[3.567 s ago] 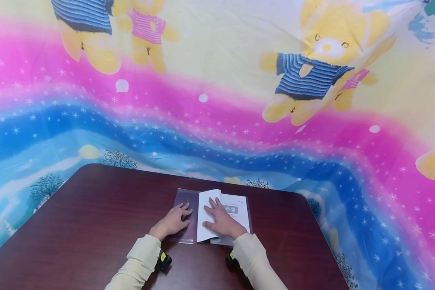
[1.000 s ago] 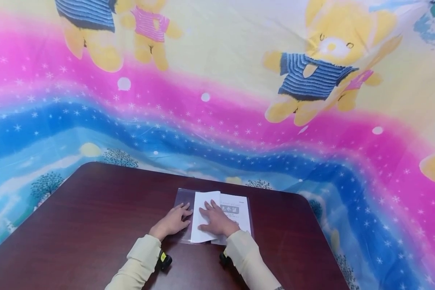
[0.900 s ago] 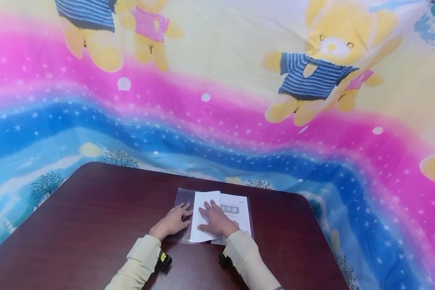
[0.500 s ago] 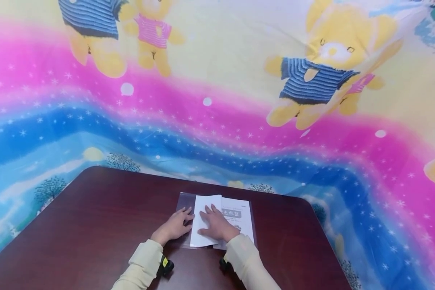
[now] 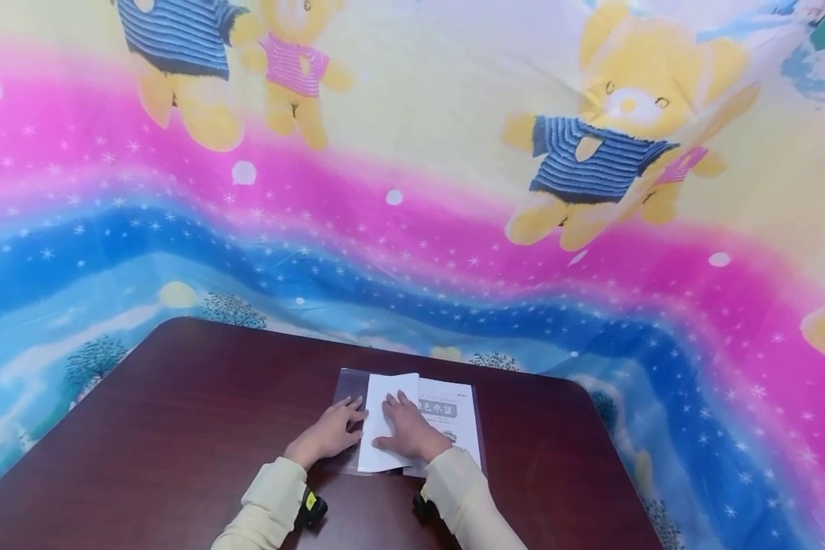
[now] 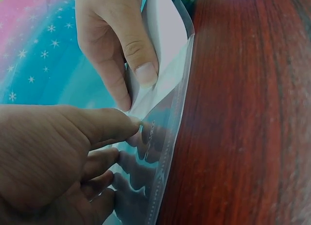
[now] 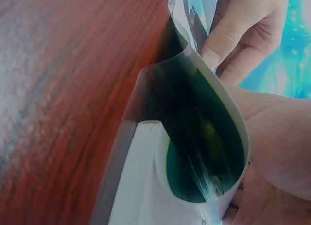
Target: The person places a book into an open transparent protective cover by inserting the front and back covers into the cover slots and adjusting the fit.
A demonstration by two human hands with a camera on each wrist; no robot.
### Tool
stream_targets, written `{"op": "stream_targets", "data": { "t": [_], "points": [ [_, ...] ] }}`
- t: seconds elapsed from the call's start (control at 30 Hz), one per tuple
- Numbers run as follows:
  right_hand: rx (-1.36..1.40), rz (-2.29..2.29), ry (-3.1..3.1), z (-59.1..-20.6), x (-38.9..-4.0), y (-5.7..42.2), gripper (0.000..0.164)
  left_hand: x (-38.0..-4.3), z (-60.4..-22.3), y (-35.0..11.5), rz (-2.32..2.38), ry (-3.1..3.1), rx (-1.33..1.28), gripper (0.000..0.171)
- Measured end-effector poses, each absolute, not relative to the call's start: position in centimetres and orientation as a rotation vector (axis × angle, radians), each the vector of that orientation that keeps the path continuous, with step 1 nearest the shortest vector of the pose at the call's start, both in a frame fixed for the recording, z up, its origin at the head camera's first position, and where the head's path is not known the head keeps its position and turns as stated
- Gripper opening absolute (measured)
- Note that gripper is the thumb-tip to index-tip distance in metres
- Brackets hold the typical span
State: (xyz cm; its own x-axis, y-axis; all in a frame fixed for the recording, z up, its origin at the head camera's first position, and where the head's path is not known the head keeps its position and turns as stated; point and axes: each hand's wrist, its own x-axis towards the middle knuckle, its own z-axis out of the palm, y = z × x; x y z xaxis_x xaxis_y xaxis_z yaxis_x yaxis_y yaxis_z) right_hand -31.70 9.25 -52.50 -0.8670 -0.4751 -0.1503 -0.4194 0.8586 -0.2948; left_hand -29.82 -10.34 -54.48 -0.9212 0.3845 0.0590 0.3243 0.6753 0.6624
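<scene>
Near the desk's point(image 5: 206, 412) far edge, the cover point(image 5: 376, 422) is presumably being sleeved, left grip point(image 5: 331, 431) and right grip point(image 5: 412, 431) wide; straight pushing is needed.

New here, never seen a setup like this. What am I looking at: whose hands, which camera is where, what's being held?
No robot here: just a person's bare hands. The wide picture comes from a head-worn camera looking down; the close-ups come from the left wrist camera and right wrist camera. On the dark red table lies a printed book with clear plastic around it. The left hand touches the plastic; the right hand lies spread on a white flap. Neither hand is curled round anything.
</scene>
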Motion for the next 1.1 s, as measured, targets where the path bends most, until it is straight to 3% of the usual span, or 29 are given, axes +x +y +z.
{"op": "stream_targets", "data": {
  "t": [0.47, 0.8, 1.1],
  "points": [
    [-0.663, -0.448, 2.805, -52.4, -31.6, 8.9, 0.074, -29.7, -54.4, -10.5, 1.065, 2.782, 0.591, 0.043],
    [-0.798, -0.638, 2.738, -51.5, -32.6, 11.3, 0.069, -30.2, -54.0, -9.9, 1.080, 2.781, 0.571, 0.044],
    [-0.794, -0.710, 2.700, -50.8, -32.3, 13.8, 0.086, -29.6, -54.3, -10.1, 1.112, 2.767, 0.538, 0.044]
  ]
}}
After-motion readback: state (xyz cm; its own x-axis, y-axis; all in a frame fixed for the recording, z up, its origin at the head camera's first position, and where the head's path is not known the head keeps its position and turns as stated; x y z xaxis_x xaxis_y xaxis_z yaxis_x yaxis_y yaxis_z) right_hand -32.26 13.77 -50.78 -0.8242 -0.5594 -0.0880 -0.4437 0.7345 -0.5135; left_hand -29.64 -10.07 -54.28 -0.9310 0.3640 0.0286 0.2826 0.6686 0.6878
